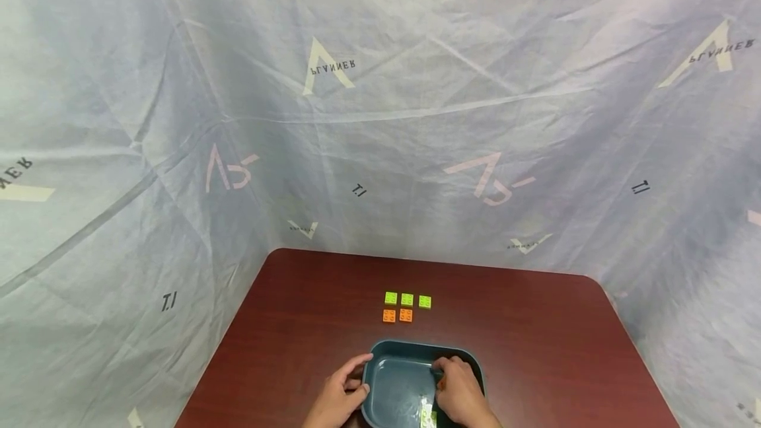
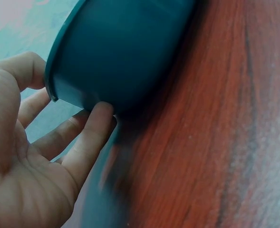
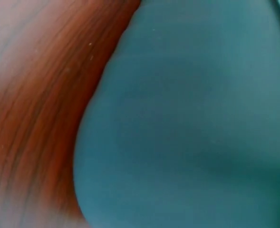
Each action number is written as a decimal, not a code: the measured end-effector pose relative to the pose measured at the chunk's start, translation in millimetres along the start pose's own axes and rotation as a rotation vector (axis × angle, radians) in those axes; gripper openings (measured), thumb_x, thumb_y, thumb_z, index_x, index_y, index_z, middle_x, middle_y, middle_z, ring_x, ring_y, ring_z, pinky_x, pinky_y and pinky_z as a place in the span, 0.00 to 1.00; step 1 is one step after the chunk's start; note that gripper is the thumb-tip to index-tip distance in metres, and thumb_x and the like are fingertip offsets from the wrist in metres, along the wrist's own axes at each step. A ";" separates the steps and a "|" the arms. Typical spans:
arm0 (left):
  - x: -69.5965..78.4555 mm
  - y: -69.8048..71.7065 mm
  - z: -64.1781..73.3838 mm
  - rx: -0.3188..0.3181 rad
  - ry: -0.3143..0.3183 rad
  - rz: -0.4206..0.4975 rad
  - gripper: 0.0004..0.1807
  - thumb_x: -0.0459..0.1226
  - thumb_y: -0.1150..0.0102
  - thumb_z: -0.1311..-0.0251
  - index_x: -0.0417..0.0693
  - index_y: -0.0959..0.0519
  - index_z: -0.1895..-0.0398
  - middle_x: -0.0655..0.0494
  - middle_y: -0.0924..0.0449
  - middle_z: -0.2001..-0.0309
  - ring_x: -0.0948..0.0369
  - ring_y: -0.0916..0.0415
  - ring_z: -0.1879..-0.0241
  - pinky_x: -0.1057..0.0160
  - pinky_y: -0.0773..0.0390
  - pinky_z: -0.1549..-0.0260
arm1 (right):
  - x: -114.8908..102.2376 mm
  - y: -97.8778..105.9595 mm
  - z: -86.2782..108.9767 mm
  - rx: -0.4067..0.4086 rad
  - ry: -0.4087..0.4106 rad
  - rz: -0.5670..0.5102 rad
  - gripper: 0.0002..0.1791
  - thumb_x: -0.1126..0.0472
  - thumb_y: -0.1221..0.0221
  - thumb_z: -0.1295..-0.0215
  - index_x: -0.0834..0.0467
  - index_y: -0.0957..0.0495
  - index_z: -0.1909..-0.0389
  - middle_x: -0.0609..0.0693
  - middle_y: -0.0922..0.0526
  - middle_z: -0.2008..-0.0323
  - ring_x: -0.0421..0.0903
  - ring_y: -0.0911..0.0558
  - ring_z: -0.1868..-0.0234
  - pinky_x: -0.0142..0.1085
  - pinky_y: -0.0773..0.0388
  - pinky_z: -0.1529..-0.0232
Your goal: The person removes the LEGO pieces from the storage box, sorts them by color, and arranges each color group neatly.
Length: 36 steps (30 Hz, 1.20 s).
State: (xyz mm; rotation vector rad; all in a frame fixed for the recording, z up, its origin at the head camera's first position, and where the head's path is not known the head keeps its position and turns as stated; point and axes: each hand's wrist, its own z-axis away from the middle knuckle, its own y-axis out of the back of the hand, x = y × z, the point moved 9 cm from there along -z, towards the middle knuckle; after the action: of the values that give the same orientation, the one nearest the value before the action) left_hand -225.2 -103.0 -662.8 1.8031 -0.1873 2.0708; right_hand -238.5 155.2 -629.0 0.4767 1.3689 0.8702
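A dark blue-green tray [image 1: 395,382] stands at the table's near side. My left hand [image 1: 339,392] touches its left rim with thumb and forefinger; in the left wrist view other fingers [image 2: 90,137] rest against the outer wall [image 2: 120,52]. Inside the tray, on the right, my right hand [image 1: 460,392] has its fingers curled round an orange toy brick [image 1: 441,383], mostly hidden by them. Green toy bricks [image 1: 428,419] lie in the tray near that hand, partly cut off. The right wrist view holds only the tray's outer wall [image 3: 178,118] and tabletop, no hand.
Beyond the tray, three green bricks [image 1: 407,299] form a row on the reddish-brown table [image 1: 523,329], with two orange bricks [image 1: 397,316] in a row just nearer. Grey printed cloth [image 1: 404,150] hangs behind the table and on both sides.
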 end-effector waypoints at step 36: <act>0.3 -0.8 -2.6 0.010 -0.032 0.005 0.30 0.37 0.38 0.26 0.59 0.28 0.23 0.38 0.22 0.34 0.51 0.14 0.48 0.60 0.14 0.59 | -3.1 8.5 0.9 0.156 0.101 0.007 0.16 0.66 0.22 0.51 0.56 0.10 0.59 0.43 0.17 0.65 0.36 0.22 0.67 0.33 0.22 0.67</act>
State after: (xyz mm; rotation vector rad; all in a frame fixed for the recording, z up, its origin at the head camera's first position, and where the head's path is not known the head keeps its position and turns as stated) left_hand -227.3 -101.4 -663.1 1.8445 -0.1915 2.0509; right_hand -239.7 158.2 -620.5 0.5639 1.5360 0.8051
